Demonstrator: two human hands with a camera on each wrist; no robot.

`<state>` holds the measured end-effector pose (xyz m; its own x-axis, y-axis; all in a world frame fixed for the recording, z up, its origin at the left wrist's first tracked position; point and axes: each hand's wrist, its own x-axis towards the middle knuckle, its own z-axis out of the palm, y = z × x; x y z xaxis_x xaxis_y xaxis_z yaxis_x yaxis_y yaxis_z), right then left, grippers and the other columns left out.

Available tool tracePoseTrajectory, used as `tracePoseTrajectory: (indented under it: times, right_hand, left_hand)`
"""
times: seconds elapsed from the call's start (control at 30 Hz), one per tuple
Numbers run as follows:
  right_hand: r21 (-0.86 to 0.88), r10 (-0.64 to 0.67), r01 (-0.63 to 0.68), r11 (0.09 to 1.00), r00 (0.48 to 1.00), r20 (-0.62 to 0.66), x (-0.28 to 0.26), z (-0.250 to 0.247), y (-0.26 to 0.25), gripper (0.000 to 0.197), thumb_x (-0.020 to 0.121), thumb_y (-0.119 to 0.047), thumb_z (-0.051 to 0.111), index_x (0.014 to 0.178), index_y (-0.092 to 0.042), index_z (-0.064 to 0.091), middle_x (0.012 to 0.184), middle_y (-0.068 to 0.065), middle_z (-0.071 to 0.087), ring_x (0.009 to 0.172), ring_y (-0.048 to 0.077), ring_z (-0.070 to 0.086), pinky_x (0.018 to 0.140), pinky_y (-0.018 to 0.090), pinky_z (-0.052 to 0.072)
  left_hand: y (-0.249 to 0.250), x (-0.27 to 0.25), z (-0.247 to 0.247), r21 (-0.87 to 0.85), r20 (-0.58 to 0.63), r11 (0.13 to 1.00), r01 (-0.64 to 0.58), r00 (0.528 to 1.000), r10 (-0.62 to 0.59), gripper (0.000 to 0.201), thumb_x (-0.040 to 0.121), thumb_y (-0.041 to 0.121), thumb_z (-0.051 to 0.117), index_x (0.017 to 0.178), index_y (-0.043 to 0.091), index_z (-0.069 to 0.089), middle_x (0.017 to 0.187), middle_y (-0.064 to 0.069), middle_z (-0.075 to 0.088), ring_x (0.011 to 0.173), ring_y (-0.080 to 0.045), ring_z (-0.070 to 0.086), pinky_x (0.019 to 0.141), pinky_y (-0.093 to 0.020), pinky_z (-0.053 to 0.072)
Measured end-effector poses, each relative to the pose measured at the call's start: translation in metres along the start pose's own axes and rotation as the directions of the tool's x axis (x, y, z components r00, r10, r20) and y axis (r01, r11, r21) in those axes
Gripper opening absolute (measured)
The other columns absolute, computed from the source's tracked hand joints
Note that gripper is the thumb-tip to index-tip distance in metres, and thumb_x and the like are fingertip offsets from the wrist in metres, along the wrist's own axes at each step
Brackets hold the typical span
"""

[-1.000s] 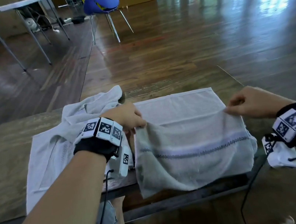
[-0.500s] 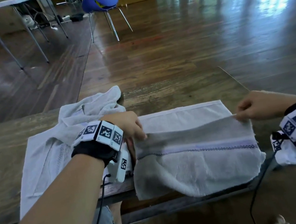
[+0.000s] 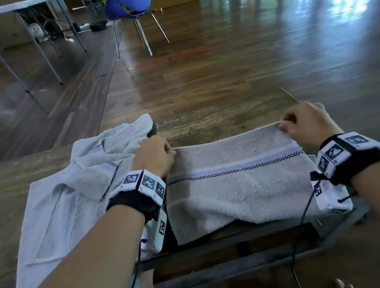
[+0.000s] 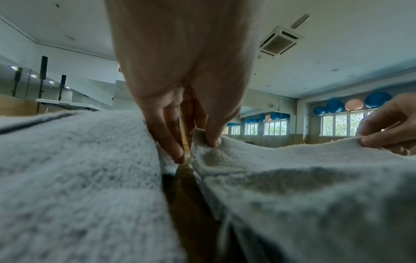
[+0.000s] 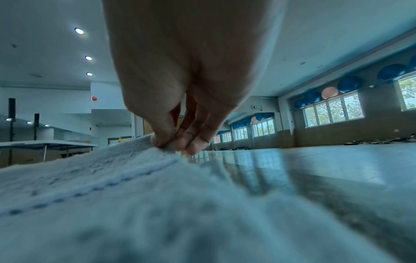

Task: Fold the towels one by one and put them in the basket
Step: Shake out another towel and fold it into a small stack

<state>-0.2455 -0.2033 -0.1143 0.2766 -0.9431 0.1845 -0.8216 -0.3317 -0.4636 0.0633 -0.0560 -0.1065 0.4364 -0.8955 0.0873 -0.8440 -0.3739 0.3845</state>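
Observation:
A pale towel (image 3: pixel 238 186) with a checked stripe lies folded in half on the wooden table (image 3: pixel 218 122). My left hand (image 3: pixel 153 155) pinches its far left corner (image 4: pixel 203 140) between thumb and fingers. My right hand (image 3: pixel 305 123) pinches the far right corner (image 5: pixel 157 142) the same way. Both corners sit low over the table, at the towel's far edge. A second white towel (image 3: pixel 67 195) lies loose and crumpled just left of my left hand. No basket shows in any view.
The towel's near edge hangs slightly over the table's front edge (image 3: pixel 225 245). A blue chair (image 3: pixel 129 1) and a folding table (image 3: pixel 8 8) stand far back on the shiny wood floor. Cables hang from both wrists.
Both hands carried the lifted near edge of the towel forward and down onto its far edge, so the towel now lies doubled over on the table.

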Motion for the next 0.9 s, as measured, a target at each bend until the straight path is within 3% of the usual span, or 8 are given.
tracePoseTrajectory:
  times: [0.07,0.17,0.3,0.47,0.6,0.77,0.9]
  right_hand:
    - [-0.026,0.006,-0.006,1.0,1.0,-0.014,0.003,0.006,-0.002,0.017,0.09,-0.022,0.071,0.073,-0.018,0.073,0.087,0.013,0.066,0.076,0.027,0.06,0.075,0.031,0.048]
    - [-0.05,0.014,-0.008,0.999,0.994,0.106,0.002,0.016,-0.002,0.014,0.088,-0.02,0.074,0.075,-0.017,0.074,0.088,0.011,0.067,0.074,0.026,0.066,0.075,0.037,0.057]
    - [-0.045,-0.027,0.037,0.998,0.978,0.206,0.004,0.021,0.002,0.013,0.09,-0.019,0.072,0.077,-0.016,0.071,0.085,0.007,0.069,0.084,0.023,0.063,0.074,0.03,0.045]
    - [0.085,-0.061,0.041,0.996,0.965,0.254,0.002,0.016,0.005,0.017,0.086,-0.024,0.077,0.071,-0.021,0.07,0.076,0.001,0.07,0.074,0.018,0.063,0.061,0.026,0.043]
    - [0.18,-0.097,0.054,0.982,0.966,0.24,-0.002,0.005,0.01,0.015,0.086,-0.023,0.077,0.072,-0.019,0.074,0.071,0.001,0.072,0.068,0.018,0.064,0.066,0.029,0.049]
    - [0.315,0.027,-0.062,0.947,0.993,0.117,-0.005,-0.005,0.021,0.015,0.09,-0.016,0.074,0.075,-0.016,0.073,0.061,0.0,0.063,0.054,0.016,0.054,0.063,0.029,0.044]
    - [0.287,0.032,-0.063,0.956,0.993,0.112,-0.011,-0.012,0.026,0.014,0.088,-0.014,0.076,0.076,-0.021,0.076,0.073,0.003,0.073,0.067,0.017,0.064,0.071,0.029,0.05]
  left_hand:
    - [-0.001,0.001,0.008,0.0,0.018,1.0,-0.024,1.0,0.024,0.02,0.09,0.025,0.068,0.078,0.011,0.076,0.082,-0.005,0.072,0.084,-0.022,0.066,0.08,-0.04,0.056]
    - [-0.001,-0.001,0.015,0.02,0.058,0.999,-0.027,0.998,0.026,0.019,0.088,0.026,0.072,0.074,0.013,0.074,0.077,-0.003,0.069,0.08,-0.021,0.065,0.075,-0.038,0.056]
    - [0.002,0.001,0.014,0.009,0.106,1.0,0.001,0.994,-0.002,0.014,0.086,0.022,0.075,0.078,0.011,0.075,0.08,-0.005,0.07,0.08,-0.02,0.066,0.065,-0.03,0.049]
    - [0.006,0.003,0.005,-0.086,0.166,0.996,0.032,0.986,-0.017,0.009,0.082,0.014,0.077,0.079,0.005,0.079,0.081,-0.009,0.075,0.076,-0.018,0.067,0.064,-0.027,0.053]
    - [0.007,-0.001,-0.009,-0.099,0.231,0.995,0.03,0.973,-0.007,0.01,0.08,0.016,0.081,0.083,0.007,0.08,0.083,-0.007,0.076,0.077,-0.017,0.067,0.064,-0.026,0.049]
    - [0.001,-0.003,-0.021,-0.156,0.179,0.987,0.024,0.984,0.005,0.01,0.084,0.019,0.078,0.089,0.01,0.08,0.069,0.001,0.069,0.061,-0.009,0.058,0.064,-0.026,0.046]
    - [-0.001,-0.007,-0.021,-0.173,0.149,0.985,-0.001,0.988,0.027,0.008,0.086,0.015,0.076,0.09,0.011,0.081,0.072,-0.002,0.07,0.063,-0.011,0.057,0.068,-0.027,0.048]
